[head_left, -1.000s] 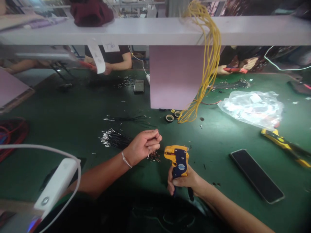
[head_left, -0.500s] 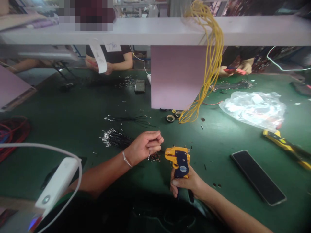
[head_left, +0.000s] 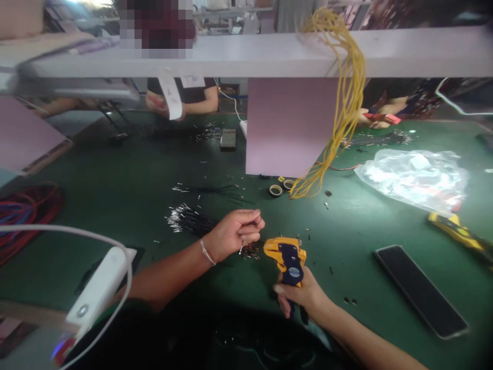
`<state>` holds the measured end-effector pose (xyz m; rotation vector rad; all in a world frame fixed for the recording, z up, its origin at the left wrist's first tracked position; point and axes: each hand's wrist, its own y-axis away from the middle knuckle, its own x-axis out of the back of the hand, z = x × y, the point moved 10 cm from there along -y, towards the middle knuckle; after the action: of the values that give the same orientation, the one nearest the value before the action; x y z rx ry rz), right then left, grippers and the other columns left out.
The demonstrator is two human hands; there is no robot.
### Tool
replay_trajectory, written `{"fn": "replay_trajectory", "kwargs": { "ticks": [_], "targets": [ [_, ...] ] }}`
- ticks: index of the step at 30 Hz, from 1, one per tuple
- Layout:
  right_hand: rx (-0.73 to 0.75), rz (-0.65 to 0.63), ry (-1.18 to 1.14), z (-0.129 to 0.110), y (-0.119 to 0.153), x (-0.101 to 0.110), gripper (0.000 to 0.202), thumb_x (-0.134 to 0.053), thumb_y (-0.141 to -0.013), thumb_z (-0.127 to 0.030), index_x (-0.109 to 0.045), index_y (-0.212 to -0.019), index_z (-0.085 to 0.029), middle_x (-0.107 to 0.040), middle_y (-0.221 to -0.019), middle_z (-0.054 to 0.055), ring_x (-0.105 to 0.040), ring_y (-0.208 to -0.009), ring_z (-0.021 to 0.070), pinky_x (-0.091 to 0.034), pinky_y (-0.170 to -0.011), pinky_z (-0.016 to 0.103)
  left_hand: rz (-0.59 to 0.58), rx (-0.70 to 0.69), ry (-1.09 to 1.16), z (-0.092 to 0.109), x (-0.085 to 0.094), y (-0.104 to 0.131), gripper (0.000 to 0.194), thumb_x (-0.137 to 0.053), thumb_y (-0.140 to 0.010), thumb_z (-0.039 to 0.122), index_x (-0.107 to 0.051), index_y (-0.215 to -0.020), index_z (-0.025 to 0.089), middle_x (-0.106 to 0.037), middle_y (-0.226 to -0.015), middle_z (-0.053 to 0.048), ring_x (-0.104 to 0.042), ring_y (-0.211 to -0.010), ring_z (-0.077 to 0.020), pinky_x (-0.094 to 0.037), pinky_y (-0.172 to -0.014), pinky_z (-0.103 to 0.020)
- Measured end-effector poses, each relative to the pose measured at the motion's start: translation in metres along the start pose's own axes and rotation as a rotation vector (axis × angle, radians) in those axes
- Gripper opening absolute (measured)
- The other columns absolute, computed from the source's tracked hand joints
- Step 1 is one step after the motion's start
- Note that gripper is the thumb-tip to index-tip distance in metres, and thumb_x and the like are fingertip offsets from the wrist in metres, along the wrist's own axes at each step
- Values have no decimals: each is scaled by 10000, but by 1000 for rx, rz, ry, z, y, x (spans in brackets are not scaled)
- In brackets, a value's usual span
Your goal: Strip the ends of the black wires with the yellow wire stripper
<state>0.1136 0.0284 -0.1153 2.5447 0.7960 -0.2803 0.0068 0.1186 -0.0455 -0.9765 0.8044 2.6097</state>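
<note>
Gripping the yellow-and-blue tool toward the table's near edge, the right hand is pointing it leftward, seemingly to face the black wires; the curled left hand is covering part of them, its hold unclear.

Left forearm bare, slanting up and right from lower left. Left wrist about in line with forearm, no sharp bend. Left hand raised, fingertips bunched in a pinch at upper right, remaining fingers curled in below. Right forearm also bare, coming in from lower right, angled up and left. Right hand closed in a firm grip, thumb across near side pointing left, other fingers partly hidden. Right hand sits lower than left, hands apart, both forearms converging mid-view
</note>
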Motion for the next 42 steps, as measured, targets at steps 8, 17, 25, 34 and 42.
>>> {"fn": "replay_trajectory", "kwargs": {
  "ticks": [8,17,25,34,42],
  "targets": [
    [49,118,69,-1,-6,8,304,-686,-719,-406,-487,-632,-194,-510,-337,-43,-435,-291,102,-346,-377,231,-7,-22,-7,3,-1,-1,257,-541,-853,112,-587,-603,72,-542,-573,-19,-179,-349,19,-217,-355,-143],
    [220,295,519,-44,-4,23,314,-597,-718,-334,-381,-515,-230,-426,-417,-37,-356,-378,90,-273,-381,238,-46,-77,-71,5,-10,9,255,-586,-855,190,-578,-623,84,-545,-589,-14,-189,-363,16,-210,-380,-164],
    [841,462,1226,-97,23,8,180,-497,-708,-169,-433,-547,-217,-463,-477,-8,-426,-420,131,-293,-452,265,-10,-141,-79,9,-24,25,253,-635,-791,191,-556,-571,93,-513,-501,11,-200,-353,5,-171,-388,-190],
    [400,387,772,-49,21,29,341,-562,-814,-380,-510,-535,-193,-506,-442,0,-458,-381,133,-355,-373,238,-21,-189,-96,17,-18,26,248,-631,-789,213,-583,-578,90,-594,-569,-42,-235,-360,1,-182,-401,-211],
    [693,435,1128,-88,29,11,277,-510,-805,-326,-520,-558,-202,-494,-436,-11,-454,-369,131,-358,-395,238,-22,-198,-103,19,-12,20,251,-619,-796,183,-577,-571,81,-605,-559,-56,-261,-342,5,-196,-400,-202]
  ]
}}
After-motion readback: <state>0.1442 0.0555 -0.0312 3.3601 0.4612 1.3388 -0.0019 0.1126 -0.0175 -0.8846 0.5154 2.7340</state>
